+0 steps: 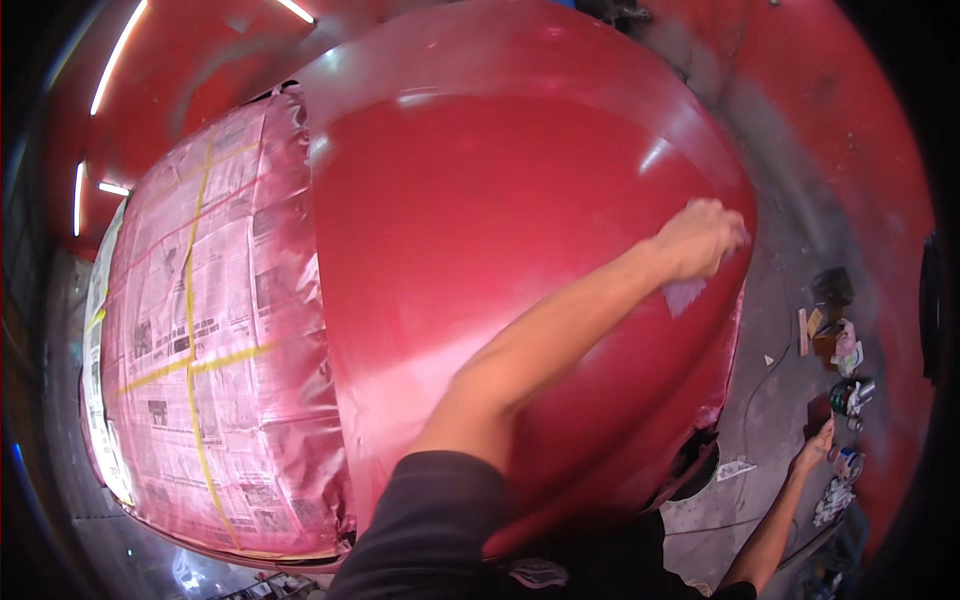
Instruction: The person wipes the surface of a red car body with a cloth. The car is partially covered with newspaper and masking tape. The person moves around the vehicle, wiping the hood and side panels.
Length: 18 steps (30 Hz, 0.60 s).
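Left hand (700, 238) presses a pale sanding sheet (686, 293) flat on the red car hood (480, 250), far right, grip closed on it. Right hand (815, 448) hangs open, low right. Advise even pressure, avoiding the newspaper masking (210, 330).

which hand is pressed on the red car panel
The left hand, reaching up across the red panel on a pale sheet. The right hand hangs low beside the car, above floor clutter.

Grey concrete floor (770, 420) strewn with cans (850, 395); strip lights (118, 55) glow overhead.
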### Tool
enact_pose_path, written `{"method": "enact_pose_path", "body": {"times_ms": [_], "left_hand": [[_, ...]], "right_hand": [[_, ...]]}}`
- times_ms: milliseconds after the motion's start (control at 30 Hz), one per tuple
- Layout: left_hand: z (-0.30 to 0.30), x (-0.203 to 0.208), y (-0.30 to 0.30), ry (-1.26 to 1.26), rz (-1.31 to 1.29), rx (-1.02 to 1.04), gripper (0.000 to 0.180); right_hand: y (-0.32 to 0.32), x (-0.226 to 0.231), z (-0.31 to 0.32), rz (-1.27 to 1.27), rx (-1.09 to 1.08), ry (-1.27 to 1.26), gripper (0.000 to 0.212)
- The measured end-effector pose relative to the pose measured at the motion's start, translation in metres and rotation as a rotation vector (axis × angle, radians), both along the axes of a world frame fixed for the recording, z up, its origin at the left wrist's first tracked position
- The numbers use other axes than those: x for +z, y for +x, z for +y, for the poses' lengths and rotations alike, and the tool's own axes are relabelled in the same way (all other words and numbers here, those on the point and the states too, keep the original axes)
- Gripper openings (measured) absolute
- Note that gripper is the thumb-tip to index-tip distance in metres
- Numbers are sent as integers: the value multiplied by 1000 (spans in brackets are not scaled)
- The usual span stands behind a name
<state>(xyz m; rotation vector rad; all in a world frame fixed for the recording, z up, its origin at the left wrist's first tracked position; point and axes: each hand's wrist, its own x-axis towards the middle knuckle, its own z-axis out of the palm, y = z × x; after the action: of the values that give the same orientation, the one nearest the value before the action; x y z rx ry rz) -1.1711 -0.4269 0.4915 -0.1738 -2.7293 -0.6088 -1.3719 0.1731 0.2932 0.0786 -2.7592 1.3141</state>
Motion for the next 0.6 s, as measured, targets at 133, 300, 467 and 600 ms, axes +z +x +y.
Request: {"method": "enact_pose_path", "body": {"times_ms": [133,300,467,600], "left_hand": [[33,79,107,86,-14,38,42],[-11,109,324,97,78,815,52],[3,76,427,-377,-204,1287,49],[39,52,273,-405,-120,1024,49]], "right_hand": [[13,-62,75,-80,-161,-43,61],[35,-145,226,-30,-191,83,53],[126,-134,158,-532,-515,-219,61],[108,-79,179,-399,-437,-238,63]]}}
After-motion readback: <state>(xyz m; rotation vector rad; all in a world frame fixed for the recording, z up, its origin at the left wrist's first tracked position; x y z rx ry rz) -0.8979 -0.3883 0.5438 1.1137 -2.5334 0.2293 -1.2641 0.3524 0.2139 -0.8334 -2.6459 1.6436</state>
